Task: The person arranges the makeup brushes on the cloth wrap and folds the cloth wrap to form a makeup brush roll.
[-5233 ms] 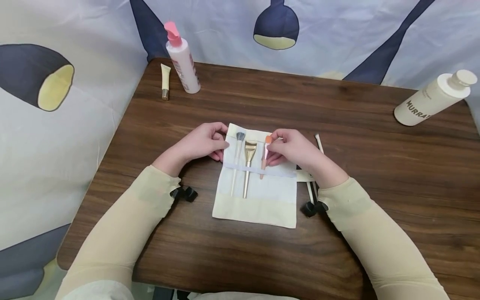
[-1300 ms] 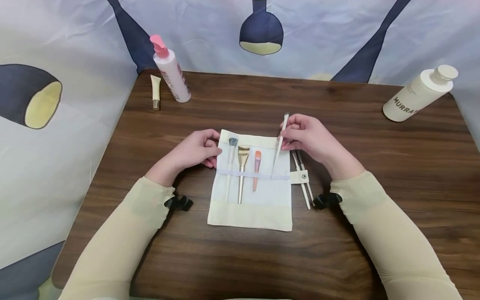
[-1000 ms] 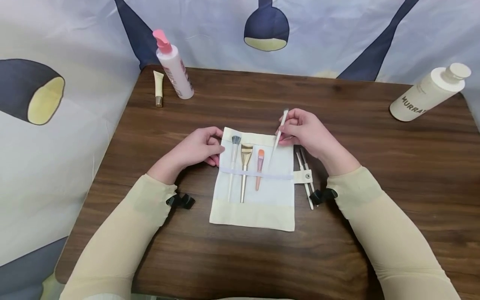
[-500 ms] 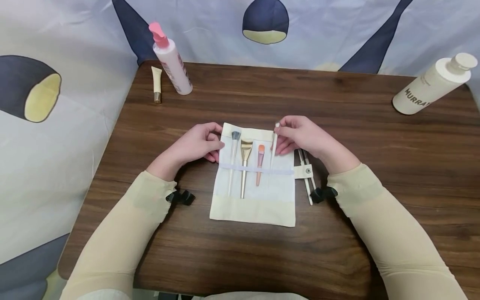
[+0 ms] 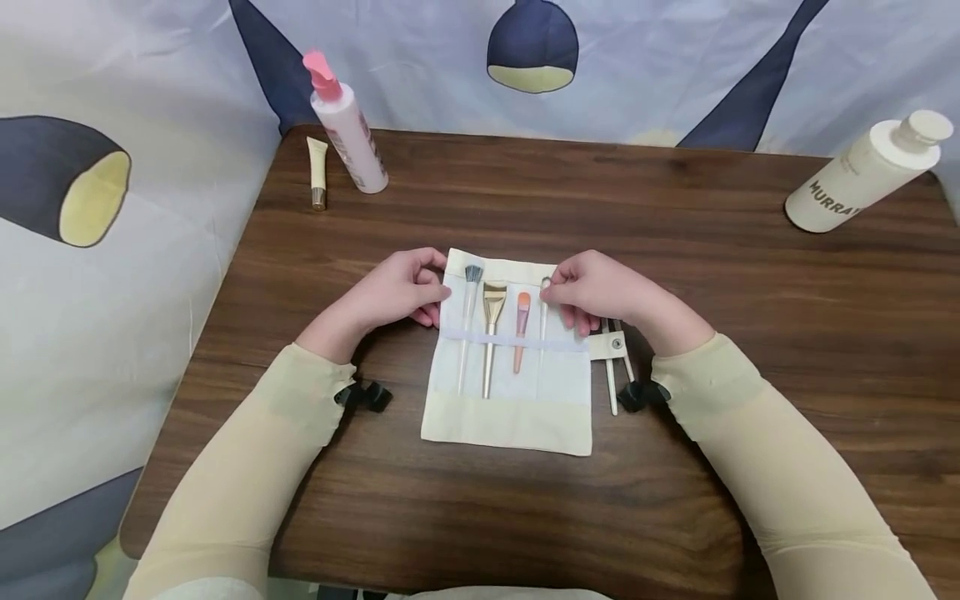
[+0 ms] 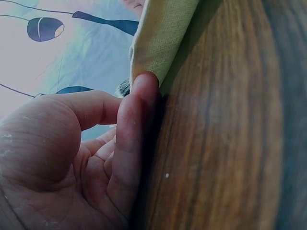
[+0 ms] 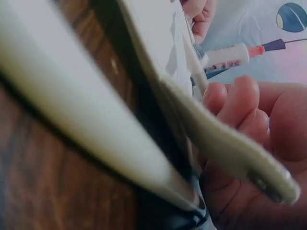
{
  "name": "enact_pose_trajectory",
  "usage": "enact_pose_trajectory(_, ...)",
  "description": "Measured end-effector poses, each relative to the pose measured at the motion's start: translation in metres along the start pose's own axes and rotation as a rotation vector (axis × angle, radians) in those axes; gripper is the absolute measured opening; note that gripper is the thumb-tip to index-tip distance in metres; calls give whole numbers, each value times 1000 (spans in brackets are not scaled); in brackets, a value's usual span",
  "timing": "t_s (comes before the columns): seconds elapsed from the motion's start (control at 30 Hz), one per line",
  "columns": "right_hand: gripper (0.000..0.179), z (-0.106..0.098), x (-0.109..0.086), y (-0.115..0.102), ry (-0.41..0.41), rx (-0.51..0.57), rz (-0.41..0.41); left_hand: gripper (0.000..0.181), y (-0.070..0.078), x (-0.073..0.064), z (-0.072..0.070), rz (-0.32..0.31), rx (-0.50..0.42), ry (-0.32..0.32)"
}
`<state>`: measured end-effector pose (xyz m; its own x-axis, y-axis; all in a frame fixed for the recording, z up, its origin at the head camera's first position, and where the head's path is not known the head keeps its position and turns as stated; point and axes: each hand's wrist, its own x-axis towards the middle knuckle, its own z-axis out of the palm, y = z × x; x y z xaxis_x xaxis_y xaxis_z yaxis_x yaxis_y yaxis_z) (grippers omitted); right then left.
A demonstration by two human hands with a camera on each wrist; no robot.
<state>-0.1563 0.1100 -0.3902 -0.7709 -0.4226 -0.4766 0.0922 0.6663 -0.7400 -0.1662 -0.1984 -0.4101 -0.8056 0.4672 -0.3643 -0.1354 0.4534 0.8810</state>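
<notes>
A cream fabric brush roll [image 5: 510, 427] lies spread on the table, its elastic band crossing several makeup brushes. From left they are a clear-handled brush [image 5: 471, 292] with grey bristles, a flat gold brush [image 5: 491, 312] and a short pink brush [image 5: 522, 321] with an orange tip. My right hand [image 5: 603, 287] pinches a slim white brush [image 5: 543, 333] near its head; its handle runs down over the white panel past the band. At the roll's upper left edge, my left hand [image 5: 393, 292] pinches the fabric [image 6: 163, 40] between thumb and finger.
Two more brushes [image 5: 611, 387] lie right of the roll, partly under its snap tab [image 5: 607, 346] and my right wrist. Toward the back stand a pink-capped pump bottle [image 5: 351, 137] and a white bottle [image 5: 862, 179]. A small cream tube [image 5: 318, 171] is at back left.
The pink brush was released under the band. My right hand took up the white brush, then lowered it down the roll beside the pink one. My left hand has kept its hold.
</notes>
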Motion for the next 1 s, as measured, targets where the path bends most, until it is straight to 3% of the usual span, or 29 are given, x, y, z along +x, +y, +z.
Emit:
enact_pose_trajectory(0.17, 20, 5, -3, -2, 21, -81, -3, 32, -5, 0, 3, 9, -2, 1)
enact_pose_trajectory(0.43, 16, -9, -15, -9, 79, -130, 9, 32, -5, 0, 2, 1, 3, -8)
enact_pose_trajectory(0.7, 20, -35, -37, 15, 183, -160, 36, 33, -6, 1, 4, 5, 2, -24)
enact_pose_trajectory(0.83, 20, -36, -46, 27, 162, -235, 63, 30, -5, 0, 3, 4, 8, -26)
enact_pose_trajectory(1.0, 18, -32, -52, 26, 104, -326, 76, 19, -5, -3, 0, -9, 3, -2)
